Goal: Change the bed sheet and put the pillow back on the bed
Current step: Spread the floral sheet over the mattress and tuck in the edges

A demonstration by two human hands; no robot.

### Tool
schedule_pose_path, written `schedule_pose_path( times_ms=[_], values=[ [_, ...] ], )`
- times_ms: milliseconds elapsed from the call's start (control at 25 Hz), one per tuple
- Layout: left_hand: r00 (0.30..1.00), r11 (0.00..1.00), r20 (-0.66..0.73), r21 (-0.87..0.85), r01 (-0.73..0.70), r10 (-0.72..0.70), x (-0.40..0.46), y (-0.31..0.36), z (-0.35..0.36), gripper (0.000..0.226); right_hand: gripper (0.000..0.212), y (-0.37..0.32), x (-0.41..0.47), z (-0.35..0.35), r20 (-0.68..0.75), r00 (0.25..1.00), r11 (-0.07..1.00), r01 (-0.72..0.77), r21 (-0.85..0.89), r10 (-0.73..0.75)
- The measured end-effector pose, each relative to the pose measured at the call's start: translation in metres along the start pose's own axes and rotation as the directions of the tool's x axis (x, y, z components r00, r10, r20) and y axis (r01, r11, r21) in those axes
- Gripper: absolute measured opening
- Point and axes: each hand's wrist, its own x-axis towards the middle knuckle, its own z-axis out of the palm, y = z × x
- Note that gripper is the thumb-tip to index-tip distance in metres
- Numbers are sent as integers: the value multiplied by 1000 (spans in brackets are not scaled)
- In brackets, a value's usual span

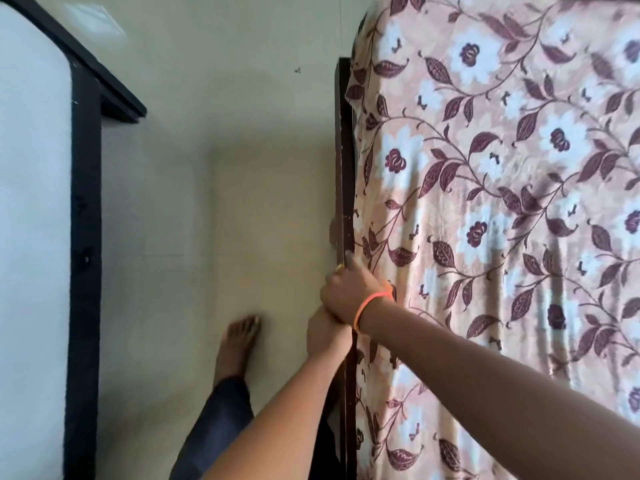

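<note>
The floral bed sheet (pixel 502 202), peach with white flowers and maroon leaves, covers the bed on the right. Its left edge runs down along the dark wooden bed frame (pixel 345 150). My right hand (pixel 349 292), with an orange band at the wrist, is at that edge with its fingers curled into the sheet by the frame. My left hand (pixel 327 329) sits just below it and touches it, against the frame. The left hand's fingers are hidden under the right hand and behind the frame. No pillow is in view.
A pale floor (pixel 225 202) strip runs between the bed and a white panel in a black frame (pixel 85 237) on the left. My bare foot (pixel 239 344) and dark trouser leg stand on that strip beside the bed.
</note>
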Motion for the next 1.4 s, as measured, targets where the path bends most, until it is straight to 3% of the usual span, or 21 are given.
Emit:
schedule_pose_path(
  times_ms=[80,160,360,520,680,840,920,1080,1280,1400],
  values=[
    [990,975,-137,-216,-50,20,15,40,-18,27,25,46,12,-24,-161,985,994,-73,-76,60],
    [985,938,-158,-327,-117,68,35,86,-30,31,27,99,26,-46,-253,961,976,-151,-156,108],
    [993,840,-53,-529,-120,109,117,167,-35,24,30,172,67,-83,-227,941,941,-293,-166,253],
    [992,843,14,-529,-96,122,122,203,-76,30,29,196,109,-116,-209,945,938,-290,-192,250],
    [992,855,64,-514,-63,112,143,222,-84,31,37,230,132,-144,60,959,919,-245,-309,276],
    [986,890,9,-431,-147,167,162,219,-86,19,24,231,158,-151,198,969,921,-63,-384,148],
    [979,897,-84,-392,-202,183,166,215,-96,9,19,233,169,-157,172,984,926,32,-376,36],
    [939,921,-331,-330,-206,92,204,211,-128,17,22,243,197,-167,-149,978,925,81,-371,-145],
    [967,927,-254,-366,-81,-16,218,238,-103,14,27,250,203,-117,-95,993,986,-81,-147,67],
    [952,866,-300,-490,-99,-60,205,237,-82,15,25,255,201,-113,-98,992,983,-100,-155,85]
  ],
)
